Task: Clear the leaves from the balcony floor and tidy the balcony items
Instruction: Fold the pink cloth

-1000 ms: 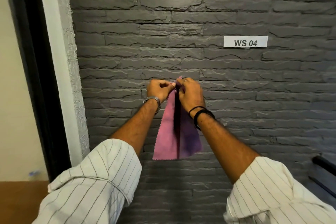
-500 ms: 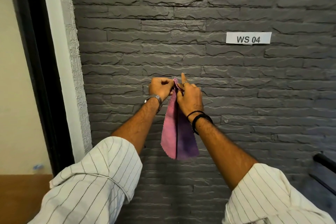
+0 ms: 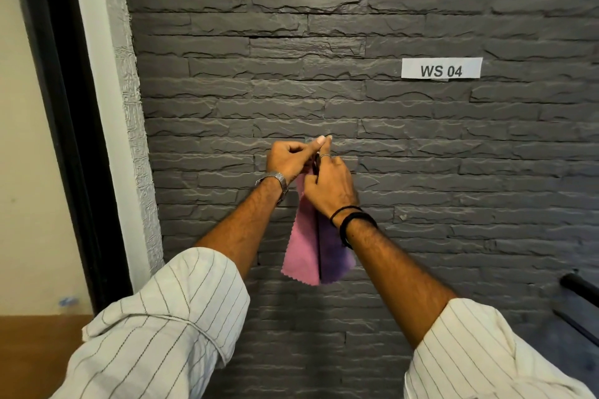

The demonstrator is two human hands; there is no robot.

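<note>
Dark grey stone wall [image 3: 356, 26] fills the frame. At centre, the left hand [image 3: 290, 160] and right hand [image 3: 330, 186] pinch the top of a pink cloth [image 3: 304, 246], which hangs folded against the wall, zigzag-edged, its right half shadowed purple.

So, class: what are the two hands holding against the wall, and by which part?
A pink cloth, gripped at its top end by the left hand and right hand; the rest hangs down against the grey stone wall.
</note>
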